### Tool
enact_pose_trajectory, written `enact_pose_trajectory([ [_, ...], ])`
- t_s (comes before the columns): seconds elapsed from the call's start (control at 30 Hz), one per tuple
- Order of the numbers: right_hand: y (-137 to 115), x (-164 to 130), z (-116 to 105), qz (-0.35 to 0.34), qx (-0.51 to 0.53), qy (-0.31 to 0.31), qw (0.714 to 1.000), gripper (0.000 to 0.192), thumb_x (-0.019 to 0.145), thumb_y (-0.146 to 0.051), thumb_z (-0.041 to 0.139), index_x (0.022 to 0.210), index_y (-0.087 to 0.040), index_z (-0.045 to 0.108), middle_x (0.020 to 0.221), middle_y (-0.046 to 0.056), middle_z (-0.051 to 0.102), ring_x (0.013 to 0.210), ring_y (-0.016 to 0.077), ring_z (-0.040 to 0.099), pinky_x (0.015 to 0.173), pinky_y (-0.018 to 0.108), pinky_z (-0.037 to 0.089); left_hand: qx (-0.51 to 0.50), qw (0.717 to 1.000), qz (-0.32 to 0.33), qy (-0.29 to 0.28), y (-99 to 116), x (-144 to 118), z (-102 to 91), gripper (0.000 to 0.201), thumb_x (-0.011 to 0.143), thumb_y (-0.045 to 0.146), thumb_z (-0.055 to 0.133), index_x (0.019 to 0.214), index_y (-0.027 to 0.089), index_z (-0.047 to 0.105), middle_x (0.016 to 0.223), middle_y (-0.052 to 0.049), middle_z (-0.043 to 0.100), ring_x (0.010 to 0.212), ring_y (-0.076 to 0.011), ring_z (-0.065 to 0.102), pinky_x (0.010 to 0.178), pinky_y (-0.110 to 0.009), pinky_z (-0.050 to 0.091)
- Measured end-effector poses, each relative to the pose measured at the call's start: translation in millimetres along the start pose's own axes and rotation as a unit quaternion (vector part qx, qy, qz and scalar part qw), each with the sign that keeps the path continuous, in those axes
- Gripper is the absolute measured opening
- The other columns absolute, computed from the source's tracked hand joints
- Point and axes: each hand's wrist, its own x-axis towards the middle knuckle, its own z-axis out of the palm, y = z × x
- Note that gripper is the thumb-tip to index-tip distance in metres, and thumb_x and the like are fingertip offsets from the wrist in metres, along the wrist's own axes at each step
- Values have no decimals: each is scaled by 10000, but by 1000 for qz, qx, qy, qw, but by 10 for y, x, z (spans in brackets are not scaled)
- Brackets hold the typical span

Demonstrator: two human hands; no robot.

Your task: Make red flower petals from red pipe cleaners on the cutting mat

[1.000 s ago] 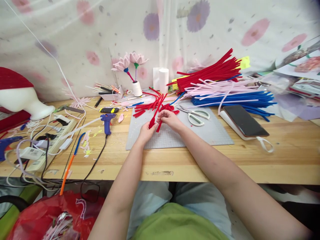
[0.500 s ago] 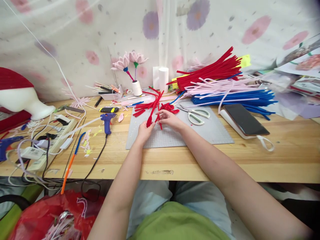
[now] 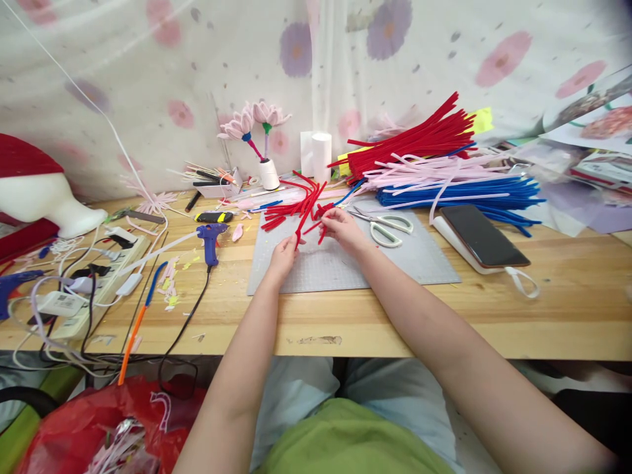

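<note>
Over the grey cutting mat (image 3: 405,263), my left hand (image 3: 283,259) pinches a red pipe cleaner (image 3: 305,220) that slants up and away. Its fingers are closed round the lower end. To the right, my right hand (image 3: 342,230) has its fingertips together on a short red pipe cleaner piece (image 3: 321,236); part of it is hidden by the fingers. Several cut red pipe cleaners (image 3: 279,216) lie just beyond my left hand. White-handled scissors (image 3: 386,234) rest on the mat right of my right hand.
Bundles of red (image 3: 409,145), pink and blue pipe cleaners (image 3: 459,194) lie at the back right, with a phone (image 3: 484,235) in front. A blue glue gun (image 3: 210,242) and a cluttered power strip (image 3: 106,283) are on the left. Pink flowers (image 3: 241,123) stand behind.
My right hand has shifted slightly right, away from the left, and its fingers have drawn together. The red pipe cleaner in my left hand has turned, its wide looped part less visible.
</note>
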Motion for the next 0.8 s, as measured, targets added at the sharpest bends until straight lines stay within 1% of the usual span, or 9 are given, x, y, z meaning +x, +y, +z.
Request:
enact_pose_trajectory([
  [0.03, 1, 20, -18, -3, 27, 30, 999, 228, 656, -279, 617, 737, -189, 423, 616, -56, 556, 553, 67, 540, 594, 224, 450, -12, 1000, -15, -12, 9, -4, -5, 372, 731, 503, 523, 832, 150, 585, 425, 89, 256, 342, -30, 175, 381, -182, 126],
  [0.1, 8, 48, -40, -6, 60, 69, 996, 223, 662, -264, 615, 734, -190, 418, 623, -53, 568, 558, 65, 544, 620, 234, 462, -17, 999, -22, -32, 24, -11, -13, 412, 741, 517, 505, 976, 181, 545, 438, 98, 241, 329, -26, 160, 368, -172, 89],
  [0.17, 22, 57, -38, 0, 68, 84, 994, 217, 666, -249, 615, 729, -190, 417, 622, -49, 576, 567, 71, 551, 636, 248, 470, -22, 999, -21, -33, 33, -18, -16, 459, 734, 505, 528, 1077, 202, 504, 448, 101, 244, 327, -23, 174, 363, -163, 81],
  [0.23, 41, 48, -15, 8, 69, 85, 994, 216, 664, -239, 618, 724, -190, 416, 631, -43, 586, 583, 78, 560, 647, 257, 474, -26, 999, -24, -39, 43, -29, -13, 507, 727, 505, 538, 1132, 206, 484, 451, 103, 238, 329, -21, 176, 360, -159, 79],
  [0.33, 64, 27, 28, 10, 75, 76, 994, 222, 656, -238, 624, 727, -188, 420, 652, -35, 594, 602, 82, 569, 664, 265, 477, -29, 998, -24, -45, 67, -55, 5, 542, 723, 485, 556, 1172, 192, 478, 453, 104, 237, 333, -19, 177, 360, -160, 92],
  [0.47, 68, 24, 32, 18, 87, 71, 994, 222, 662, -250, 619, 727, -193, 414, 661, -39, 588, 610, 79, 575, 686, 271, 485, -32, 998, -26, -44, 94, -78, 32, 540, 720, 430, 585, 1184, 168, 491, 459, 96, 277, 343, -19, 206, 368, -165, 130],
  [0.63, 64, 49, -26, 21, 114, 101, 988, 174, 679, -206, 581, 712, -193, 411, 643, -41, 585, 566, 71, 559, 637, 243, 486, -31, 999, -31, -31, 92, -75, 29, 558, 733, 422, 571, 1221, 174, 464, 462, 93, 286, 347, -23, 217, 367, -164, 133],
  [0.8, 88, 40, -7, 20, 97, 105, 990, 168, 678, -197, 569, 720, -192, 407, 644, -34, 582, 582, 77, 565, 642, 249, 486, -26, 998, -19, -46, 84, -81, 30, 524, 723, 402, 589, 1184, 167, 505, 457, 91, 290, 349, -23, 229, 367, -160, 156],
])
